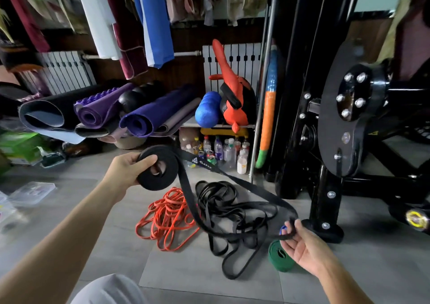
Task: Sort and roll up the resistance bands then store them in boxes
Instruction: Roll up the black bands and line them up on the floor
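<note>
My left hand [126,171] grips a partly wound roll of wide black resistance band [158,167], thumb over its rim, held above the floor. The loose tail of that band runs down to the right, where my right hand [302,245] pinches its looped end between thumb and fingers. On the grey floor below lie a tangle of thin black bands [223,210], a heap of orange bands [167,215] and a rolled green band [278,257] partly hidden by my right hand. A small blue thing [283,229] peeks out beside my right thumb.
A black exercise machine [330,140] stands at the right, its base close to my right hand. Rolled yoga mats [104,115], a blue roller [208,109] and several bottles [223,152] line the back wall. Clear plastic boxes [32,192] lie at the left.
</note>
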Tool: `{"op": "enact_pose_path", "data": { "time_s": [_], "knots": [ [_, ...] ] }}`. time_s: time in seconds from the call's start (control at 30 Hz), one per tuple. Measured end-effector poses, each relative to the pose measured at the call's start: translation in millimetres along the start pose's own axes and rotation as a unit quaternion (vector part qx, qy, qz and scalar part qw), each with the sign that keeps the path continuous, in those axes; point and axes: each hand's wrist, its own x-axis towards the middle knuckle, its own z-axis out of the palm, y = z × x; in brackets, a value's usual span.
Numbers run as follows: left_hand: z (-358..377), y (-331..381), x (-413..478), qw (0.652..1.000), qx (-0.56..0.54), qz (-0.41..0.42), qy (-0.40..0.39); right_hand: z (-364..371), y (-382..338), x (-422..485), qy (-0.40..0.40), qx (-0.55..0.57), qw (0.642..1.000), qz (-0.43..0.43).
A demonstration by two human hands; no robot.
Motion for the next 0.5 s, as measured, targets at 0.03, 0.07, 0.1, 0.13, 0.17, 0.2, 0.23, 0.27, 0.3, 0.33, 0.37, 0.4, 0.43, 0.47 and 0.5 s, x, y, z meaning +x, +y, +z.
{"op": "enact_pose_path", "data": {
  "time_s": [0.03, 0.07, 0.1, 0.13, 0.17, 0.2, 0.23, 0.27, 0.3, 0.33, 0.37, 0.4, 0.43, 0.47, 0.5],
  "knots": [
    [-0.4, -2.2, 0.3, 1.000, 0.000, -0.006, 0.002, 3.4, -1.7, -1.5, -0.002, 0.031, 0.999, -0.006],
    [-1.0, -3.8, 0.5, 1.000, -0.001, -0.011, 0.006, 7.2, -3.3, -2.9, 0.004, 0.057, 0.998, -0.008],
    [-1.4, -5.2, 0.3, 1.000, -0.005, -0.015, 0.009, 11.2, -4.7, -3.2, 0.014, 0.073, 0.997, -0.009],
    [-1.9, -6.0, -0.2, 1.000, -0.011, -0.017, 0.012, 13.9, -5.9, -2.7, 0.028, 0.076, 0.997, -0.010],
    [-1.8, -6.2, -1.2, 1.000, -0.013, -0.018, 0.013, 15.4, -6.3, -1.4, 0.042, 0.062, 0.997, -0.008],
    [-1.6, -6.2, -2.2, 1.000, -0.011, -0.018, 0.010, 14.9, -6.2, -0.6, 0.053, 0.034, 0.998, -0.002],
    [-0.8, -6.0, -3.2, 1.000, -0.005, -0.016, 0.003, 13.6, -5.4, 0.5, 0.059, -0.001, 0.998, 0.004],
    [0.2, -5.3, -4.5, 1.000, 0.003, -0.012, -0.008, 11.7, -4.3, 1.7, 0.065, -0.033, 0.997, 0.006],
    [2.0, -3.9, -5.9, 1.000, 0.011, -0.007, -0.018, 9.7, -3.2, 2.7, 0.073, -0.058, 0.996, 0.005],
    [4.4, -1.8, -7.5, 0.999, 0.015, -0.001, -0.028, 8.1, -2.3, 3.8, 0.083, -0.081, 0.993, 0.004],
    [7.5, 1.1, -9.1, 0.999, 0.017, 0.008, -0.037, 7.0, -1.4, 4.6, 0.094, -0.104, 0.990, 0.003],
    [10.9, 4.5, -10.6, 0.999, 0.020, 0.019, -0.045, 5.9, -0.4, 5.2, 0.102, -0.129, 0.986, 0.004],
    [14.7, 8.1, -12.1, 0.998, 0.028, 0.032, -0.055, 5.6, 0.6, 5.7, 0.107, -0.151, 0.983, 0.007],
    [18.6, 11.7, -13.6, 0.996, 0.040, 0.044, -0.066, 5.0, 1.6, 6.6, 0.112, -0.166, 0.980, 0.011],
    [23.0, 15.1, -15.4, 0.994, 0.053, 0.056, -0.078, 5.7, 2.8, 7.8, 0.115, -0.187, 0.975, 0.016]
  ]
}}
